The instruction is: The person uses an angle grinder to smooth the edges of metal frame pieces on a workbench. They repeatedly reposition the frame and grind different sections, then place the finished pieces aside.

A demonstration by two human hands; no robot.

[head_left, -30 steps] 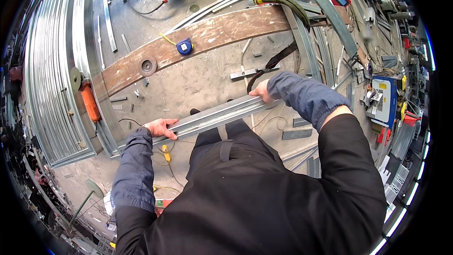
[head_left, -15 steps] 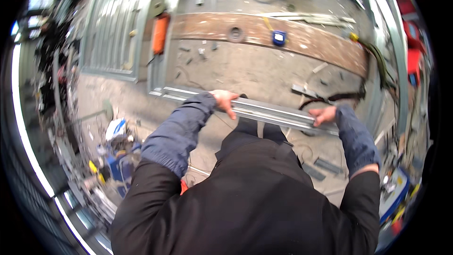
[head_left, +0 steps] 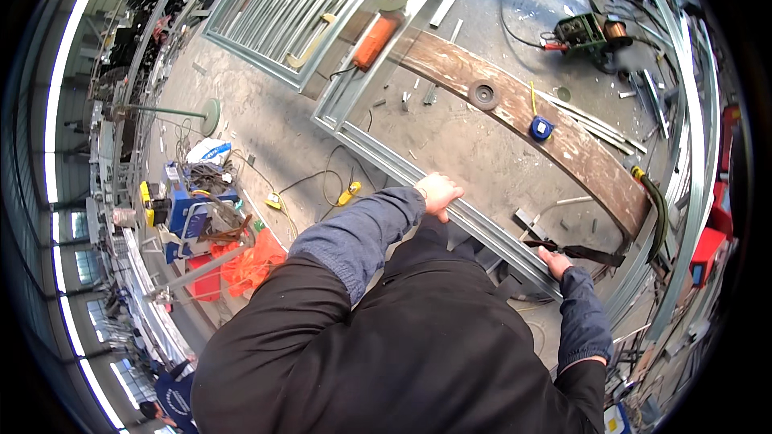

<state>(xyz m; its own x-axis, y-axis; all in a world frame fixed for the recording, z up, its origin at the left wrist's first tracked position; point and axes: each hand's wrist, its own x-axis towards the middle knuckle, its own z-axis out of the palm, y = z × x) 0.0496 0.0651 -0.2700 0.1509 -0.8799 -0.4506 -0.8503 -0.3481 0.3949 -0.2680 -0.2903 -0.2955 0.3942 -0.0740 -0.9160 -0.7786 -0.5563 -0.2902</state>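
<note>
A long grey metal channel (head_left: 378, 154) slants across in front of my body, from upper left to lower right. It seems to form the near side of a metal frame. My left hand (head_left: 439, 195) is closed over its middle stretch, with the fingers curled across the far edge. Farther down toward its right end, my right hand (head_left: 554, 262) grips the same channel, thumb on top. The undersides of both grips are hidden. Beyond the channel, a worn brown board (head_left: 442, 58) bears a grinding disc (head_left: 483, 96) and a blue tape measure (head_left: 541, 128) with some yellow tape out.
An orange angle grinder (head_left: 375, 42) lies on the frame's left side, beside a barred metal panel (head_left: 301, 0). Blue tool case (head_left: 189, 210), orange bag (head_left: 251, 264) and loose cables lie left. A green machine (head_left: 585, 34) stands far right. Another person (head_left: 173, 392) is at lower left.
My view has turned, so the channel now slants more steeply down to the right, and more floor shows at left. Both hands stay on the channel.
</note>
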